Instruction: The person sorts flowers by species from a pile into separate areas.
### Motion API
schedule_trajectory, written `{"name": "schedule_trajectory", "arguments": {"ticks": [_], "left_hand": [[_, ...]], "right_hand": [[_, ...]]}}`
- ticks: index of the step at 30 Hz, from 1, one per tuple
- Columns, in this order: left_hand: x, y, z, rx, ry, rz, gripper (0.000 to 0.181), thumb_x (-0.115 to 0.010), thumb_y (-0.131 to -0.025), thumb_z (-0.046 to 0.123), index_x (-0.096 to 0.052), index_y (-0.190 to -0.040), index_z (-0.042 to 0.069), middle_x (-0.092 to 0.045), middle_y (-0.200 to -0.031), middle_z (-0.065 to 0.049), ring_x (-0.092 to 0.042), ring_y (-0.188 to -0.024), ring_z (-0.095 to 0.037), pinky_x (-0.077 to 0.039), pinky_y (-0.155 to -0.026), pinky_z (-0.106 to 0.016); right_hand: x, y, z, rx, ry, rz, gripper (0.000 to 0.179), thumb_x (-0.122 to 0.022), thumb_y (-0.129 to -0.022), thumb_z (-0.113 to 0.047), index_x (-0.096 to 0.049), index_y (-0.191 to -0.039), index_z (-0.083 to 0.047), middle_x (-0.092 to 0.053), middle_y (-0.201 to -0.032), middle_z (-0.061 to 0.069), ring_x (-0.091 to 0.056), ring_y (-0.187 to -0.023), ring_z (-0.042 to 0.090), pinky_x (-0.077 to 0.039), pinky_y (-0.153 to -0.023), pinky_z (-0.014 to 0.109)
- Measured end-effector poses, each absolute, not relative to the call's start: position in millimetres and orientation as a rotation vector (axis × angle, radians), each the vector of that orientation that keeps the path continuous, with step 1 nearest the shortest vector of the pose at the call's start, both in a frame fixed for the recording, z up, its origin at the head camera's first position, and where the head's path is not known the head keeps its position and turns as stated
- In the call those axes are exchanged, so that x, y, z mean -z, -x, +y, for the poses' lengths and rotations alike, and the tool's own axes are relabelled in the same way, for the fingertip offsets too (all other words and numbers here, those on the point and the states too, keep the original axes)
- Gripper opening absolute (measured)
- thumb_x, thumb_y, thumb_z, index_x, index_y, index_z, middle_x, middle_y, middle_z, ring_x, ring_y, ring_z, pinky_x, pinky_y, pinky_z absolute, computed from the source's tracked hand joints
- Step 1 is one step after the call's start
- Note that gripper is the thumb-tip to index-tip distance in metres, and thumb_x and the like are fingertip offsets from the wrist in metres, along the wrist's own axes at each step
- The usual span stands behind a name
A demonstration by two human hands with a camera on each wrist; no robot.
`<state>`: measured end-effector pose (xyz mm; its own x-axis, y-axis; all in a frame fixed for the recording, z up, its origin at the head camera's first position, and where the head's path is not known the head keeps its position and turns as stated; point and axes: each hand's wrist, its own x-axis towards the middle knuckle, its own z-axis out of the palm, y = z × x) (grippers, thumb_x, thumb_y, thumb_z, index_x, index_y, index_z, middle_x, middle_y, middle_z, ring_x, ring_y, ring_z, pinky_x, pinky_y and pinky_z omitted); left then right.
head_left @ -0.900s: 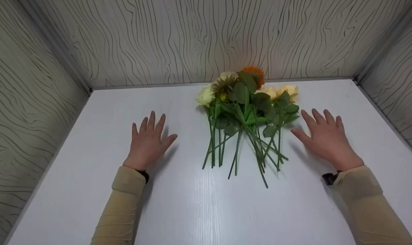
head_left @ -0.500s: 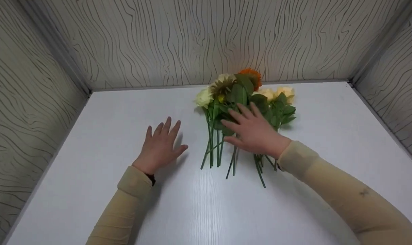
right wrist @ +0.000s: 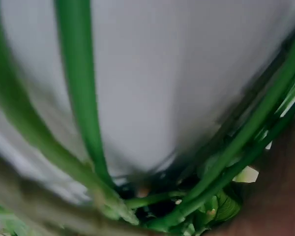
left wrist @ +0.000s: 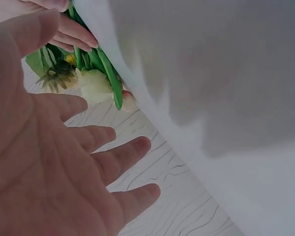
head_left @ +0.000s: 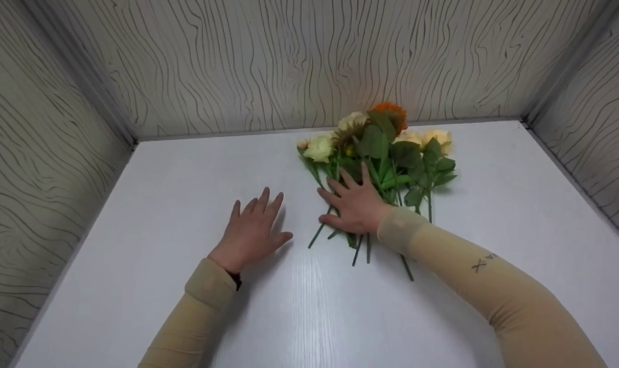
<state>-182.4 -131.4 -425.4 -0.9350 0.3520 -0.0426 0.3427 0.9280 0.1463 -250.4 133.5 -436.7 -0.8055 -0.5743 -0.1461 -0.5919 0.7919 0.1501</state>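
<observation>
A loose pile of flowers lies toward the back of the table, with a white bloom, an orange bloom and cream roses among green leaves. My right hand is spread flat over the stems at the pile's left side, its fingers apart. Thick green stems fill the right wrist view close up. To the left of the pile, my left hand hovers over the table with fingers extended and nothing held. The left wrist view shows its palm and a pinkish bud.
The white tabletop meets a wood-grain patterned back wall, with the blooms close against it. Patterned side walls stand at left and right.
My right hand has swept left from beside the pile onto the stems. The left stems have shifted and bunched, and a pinkish bud shows at the left. My left hand has moved slightly right and nearer me.
</observation>
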Motion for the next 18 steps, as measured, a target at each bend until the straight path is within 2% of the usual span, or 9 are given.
{"name": "schedule_trajectory", "arguments": {"ticks": [3, 7, 18], "left_hand": [[425.1, 180.0, -123.6, -0.232, -0.593, 3.005, 0.089, -0.063, -0.096, 0.059, -0.025, -0.164, 0.016, -0.020, -0.168, -0.017, -0.034, -0.147, -0.039, -0.016, -0.118, -0.066], [423.1, 171.3, -140.7, -0.263, -0.658, 2.994, 0.089, -0.063, -0.096, 0.059, -0.026, -0.164, 0.015, -0.021, -0.167, -0.017, -0.036, -0.147, -0.037, -0.016, -0.118, -0.067], [424.1, 167.3, -124.2, -0.303, -0.779, 2.951, 0.086, -0.063, -0.097, 0.055, -0.028, -0.163, 0.014, -0.023, -0.167, -0.017, -0.036, -0.146, -0.039, -0.016, -0.117, -0.067]], "right_hand": [[437.8, 249.3, 149.1, -0.269, 0.926, 2.904, 0.080, -0.025, -0.100, -0.075, -0.027, -0.164, -0.026, -0.024, -0.168, 0.009, -0.011, -0.154, 0.042, 0.003, -0.113, 0.076], [437.0, 249.2, 146.3, -0.252, 0.912, 2.901, 0.079, -0.028, -0.101, -0.074, -0.027, -0.164, -0.025, -0.024, -0.168, 0.009, -0.011, -0.154, 0.042, 0.003, -0.113, 0.076], [446.1, 258.2, 240.1, -0.111, 0.929, 2.971, 0.078, -0.039, -0.100, -0.071, -0.036, -0.161, -0.021, -0.031, -0.165, 0.010, -0.019, -0.152, 0.045, 0.002, -0.112, 0.076]]}}
